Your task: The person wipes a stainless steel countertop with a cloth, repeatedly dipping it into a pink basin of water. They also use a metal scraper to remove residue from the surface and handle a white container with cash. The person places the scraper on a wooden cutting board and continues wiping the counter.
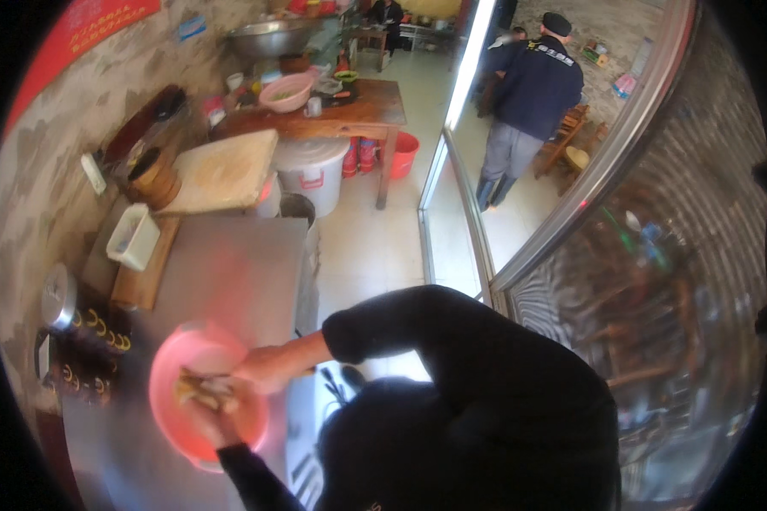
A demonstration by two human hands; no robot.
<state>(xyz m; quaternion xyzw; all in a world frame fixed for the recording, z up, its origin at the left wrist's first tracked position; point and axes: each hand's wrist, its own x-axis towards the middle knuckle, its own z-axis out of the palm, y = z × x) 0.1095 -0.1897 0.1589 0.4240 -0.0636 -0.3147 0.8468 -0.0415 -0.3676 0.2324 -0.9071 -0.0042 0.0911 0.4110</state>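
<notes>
A pink plastic basin point(160, 396) stands on a metal-topped counter. Inside its rim, my left hand point(211, 418) is cupped around pale and yellowish-brown food pieces point(208, 389), too blurred to name. My right hand point(265, 370) is closed at the basin's right side, against these pieces. From it a thin, dark edge reaches over the food, and a short light-brown end shows behind the hand; it looks like a slim tool, perhaps a knife. Most of that tool is hidden by my fingers.
A white plastic container point(134, 236) sits by a wooden board point(146, 265). Dark containers with a metal lid point(59, 297) stand left. Beyond the counter point(243, 255) are a large chopping board point(224, 169), a lidded bin point(313, 172) and a wooden table point(371, 108). A person point(530, 96) stands beyond the glass door.
</notes>
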